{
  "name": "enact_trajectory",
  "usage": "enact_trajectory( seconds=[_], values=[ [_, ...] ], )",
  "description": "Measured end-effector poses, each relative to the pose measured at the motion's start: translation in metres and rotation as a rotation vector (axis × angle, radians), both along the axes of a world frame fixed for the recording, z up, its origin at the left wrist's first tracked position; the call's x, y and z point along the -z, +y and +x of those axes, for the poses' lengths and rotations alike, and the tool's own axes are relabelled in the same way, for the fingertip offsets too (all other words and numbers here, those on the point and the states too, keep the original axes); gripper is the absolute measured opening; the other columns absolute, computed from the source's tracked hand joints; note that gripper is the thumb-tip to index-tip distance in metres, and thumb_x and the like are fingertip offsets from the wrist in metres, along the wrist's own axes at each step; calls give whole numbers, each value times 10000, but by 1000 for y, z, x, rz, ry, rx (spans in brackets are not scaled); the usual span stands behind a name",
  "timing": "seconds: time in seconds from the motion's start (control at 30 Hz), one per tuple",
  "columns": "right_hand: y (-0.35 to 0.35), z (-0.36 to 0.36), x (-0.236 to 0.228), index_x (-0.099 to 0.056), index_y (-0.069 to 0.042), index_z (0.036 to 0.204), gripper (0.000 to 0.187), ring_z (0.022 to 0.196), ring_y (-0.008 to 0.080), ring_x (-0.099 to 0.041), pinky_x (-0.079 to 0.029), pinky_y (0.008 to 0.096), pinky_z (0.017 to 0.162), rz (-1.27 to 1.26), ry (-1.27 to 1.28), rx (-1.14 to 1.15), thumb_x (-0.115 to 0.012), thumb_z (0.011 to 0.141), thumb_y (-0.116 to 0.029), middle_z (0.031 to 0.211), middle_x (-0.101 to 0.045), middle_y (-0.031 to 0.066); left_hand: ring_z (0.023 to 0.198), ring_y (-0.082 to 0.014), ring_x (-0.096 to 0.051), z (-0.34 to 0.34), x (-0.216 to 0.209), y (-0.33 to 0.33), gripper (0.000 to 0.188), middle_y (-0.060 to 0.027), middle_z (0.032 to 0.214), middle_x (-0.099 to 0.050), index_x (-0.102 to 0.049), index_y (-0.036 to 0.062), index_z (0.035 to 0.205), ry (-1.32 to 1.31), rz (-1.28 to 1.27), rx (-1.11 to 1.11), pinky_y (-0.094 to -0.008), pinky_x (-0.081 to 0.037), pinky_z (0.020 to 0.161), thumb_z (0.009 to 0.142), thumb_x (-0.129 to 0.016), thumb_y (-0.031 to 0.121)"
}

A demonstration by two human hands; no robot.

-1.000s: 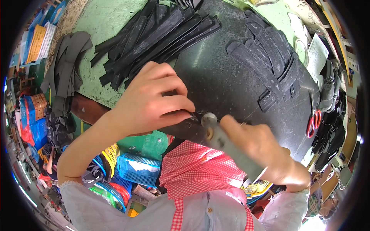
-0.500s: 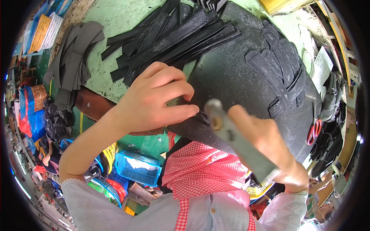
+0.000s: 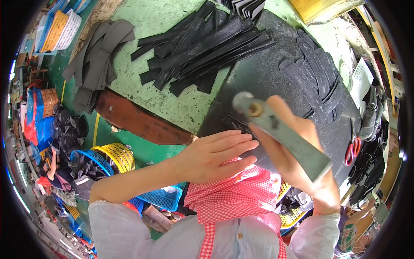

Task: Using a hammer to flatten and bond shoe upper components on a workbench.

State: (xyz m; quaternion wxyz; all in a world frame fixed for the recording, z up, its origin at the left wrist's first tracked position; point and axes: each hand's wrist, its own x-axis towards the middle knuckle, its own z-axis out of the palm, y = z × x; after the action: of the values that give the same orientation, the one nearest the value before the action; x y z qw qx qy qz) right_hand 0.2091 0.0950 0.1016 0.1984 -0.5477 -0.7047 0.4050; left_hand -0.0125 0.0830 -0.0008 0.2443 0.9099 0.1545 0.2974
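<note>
My right hand point(image 3: 307, 129) grips a hammer point(image 3: 293, 144), its metal head raised over the near part of a dark board point(image 3: 258, 71). Beside it, my left hand point(image 3: 220, 157) reaches over the board's near edge with its fingers stretched out and nothing grasped. A thin dark strip point(image 3: 235, 121) seems to lie on the board just beyond those fingertips; the hands partly hide that area. Farther right on the board rest several dusty black strips point(image 3: 312, 71). A heap of longer black strips point(image 3: 211, 47) spreads across the green tabletop point(image 3: 125, 97).
Grey strips point(image 3: 99, 56) hang over the table's left edge. Red-handled scissors point(image 3: 353, 149) lie at the board's right edge. A yellow box point(image 3: 323, 11) stands at the far right. Below are a blue basket point(image 3: 161, 198) and a yellow basket point(image 3: 116, 156). A person point(image 3: 54, 170) is at far left.
My left hand has moved nearer and to the right, its curled fingers now straightened. The hammer in my right hand has shifted slightly right and away. The view has also shifted a little.
</note>
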Motion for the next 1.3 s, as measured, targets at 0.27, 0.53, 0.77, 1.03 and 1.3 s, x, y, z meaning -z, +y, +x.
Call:
enact_trajectory(
  seconds=[0.27,0.53,0.77,1.03,1.3],
  values=[
    [-15,42,20,-632,-36,1250,271,832,415,-716,-561,423,724,270,40,6,-660,980,-44,915,-673,203,1068,-268,-602,35,-15,33,321,-19,1065,-654,-819,216,1101,28,38,-138,-440,-471,985,796,-740,153],
    [-64,134,-12,-682,13,1237,214,836,119,-582,-508,321,786,-183,-161,806,-632,1067,-108,952,-699,70,1059,-291,-629,47,-47,105,362,-59,1095,-656,-821,171,1107,124,249,-380,-436,-504,954,794,-768,-4],
    [-60,152,33,-632,9,1205,174,943,442,-682,-530,410,790,188,-42,520,-597,1063,-86,1010,-679,243,1245,-310,-549,176,-17,96,325,-64,1219,-595,-698,125,1063,86,168,-80,-479,-439,1087,804,-871,218],
    [-65,157,20,-615,0,1119,116,757,388,-705,-519,384,658,159,-69,425,-657,1024,-52,839,-669,206,622,-229,-654,108,-59,51,242,-42,755,-569,-764,163,1123,368,-80,153,-379,-551,551,885,-811,162],
    [-115,108,2,-529,14,1176,293,756,376,-724,-568,478,639,-177,-72,-162,-629,957,-153,806,-656,188,803,-198,-560,93,-33,26,468,26,868,-562,-802,179,1178,234,-47,56,-353,-470,700,720,-880,126]
  ],
)
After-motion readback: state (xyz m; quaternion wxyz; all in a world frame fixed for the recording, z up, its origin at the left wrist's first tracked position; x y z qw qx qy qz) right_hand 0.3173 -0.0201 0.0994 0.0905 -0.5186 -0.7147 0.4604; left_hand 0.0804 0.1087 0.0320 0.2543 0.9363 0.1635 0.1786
